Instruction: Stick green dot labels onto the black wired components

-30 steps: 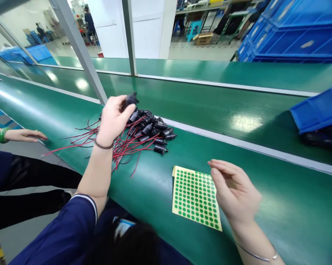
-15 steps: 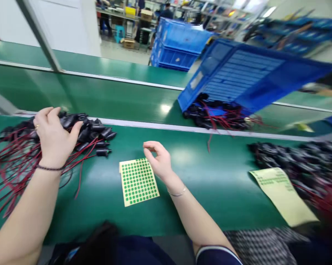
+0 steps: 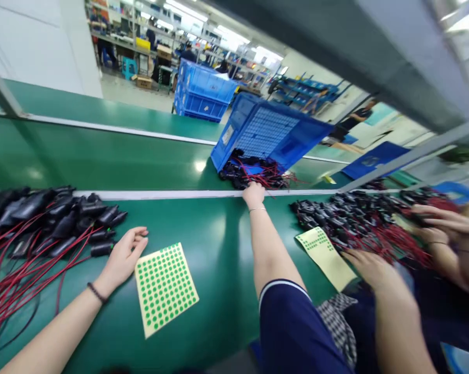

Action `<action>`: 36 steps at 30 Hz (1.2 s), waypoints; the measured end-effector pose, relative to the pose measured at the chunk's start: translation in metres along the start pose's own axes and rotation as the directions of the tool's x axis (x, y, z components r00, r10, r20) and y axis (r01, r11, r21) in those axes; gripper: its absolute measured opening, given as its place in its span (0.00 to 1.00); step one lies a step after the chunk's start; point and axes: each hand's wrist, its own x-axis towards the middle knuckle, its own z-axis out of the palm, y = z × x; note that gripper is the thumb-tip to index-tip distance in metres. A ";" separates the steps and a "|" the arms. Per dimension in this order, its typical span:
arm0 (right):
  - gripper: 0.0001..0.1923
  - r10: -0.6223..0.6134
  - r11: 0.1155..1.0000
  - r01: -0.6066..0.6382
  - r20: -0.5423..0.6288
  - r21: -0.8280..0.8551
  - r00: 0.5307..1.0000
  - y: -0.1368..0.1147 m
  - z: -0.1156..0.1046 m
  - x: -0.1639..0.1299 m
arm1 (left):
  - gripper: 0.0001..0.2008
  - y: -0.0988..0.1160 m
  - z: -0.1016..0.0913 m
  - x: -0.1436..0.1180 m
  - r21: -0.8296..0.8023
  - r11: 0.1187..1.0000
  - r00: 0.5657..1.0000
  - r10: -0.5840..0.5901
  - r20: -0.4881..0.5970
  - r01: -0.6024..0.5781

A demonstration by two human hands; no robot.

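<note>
My left hand (image 3: 124, 255) hovers just left of a sheet of green dot stickers (image 3: 166, 291), its fingers loosely curved, thumb apart, nothing visible in them. To its left lies a pile of black cylindrical parts with red and black wires (image 3: 63, 218). My right arm stretches forward, and my right hand (image 3: 254, 194) is at the front of a tilted blue crate (image 3: 269, 127). More black wired parts (image 3: 238, 174) spill from the crate's mouth, right by that hand. Its fingertips are hidden behind the hand, so any hold cannot be seen.
At the right, a co-worker's hands (image 3: 370, 267) are near a partly used sticker sheet (image 3: 327, 259) and a large heap of black parts (image 3: 347, 213). A white ledge (image 3: 160, 195) crosses the green bench (image 3: 218, 311). Stacked blue crates (image 3: 205, 91) stand beyond. A metal beam hangs overhead.
My right hand has moved from the sticker sheet forward to the blue crate. My left hand has come off the left pile toward the sheet. The view has turned to the right.
</note>
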 end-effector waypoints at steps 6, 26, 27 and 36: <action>0.19 0.005 1.000 -0.005 -0.010 -0.021 1.000 0.034 0.006 0.020 | 0.28 -0.004 0.000 0.002 0.024 1.000 1.000 -0.012 -0.002 0.012; 0.14 -0.268 0.952 0.264 -0.001 0.157 0.964 -0.049 0.020 -0.043 | 0.19 0.038 0.001 -0.003 0.060 0.983 0.983 0.178 -0.046 -0.176; 0.15 -0.324 0.923 0.311 0.021 0.226 0.946 -0.066 0.024 -0.056 | 0.19 0.049 0.006 -0.005 -0.009 0.988 0.988 0.156 0.002 -0.156; 0.12 -0.812 0.399 0.592 -0.030 0.700 0.582 -0.152 0.054 -0.164 | 0.19 0.064 0.035 0.013 -0.836 0.549 0.999 -0.021 -0.038 -0.021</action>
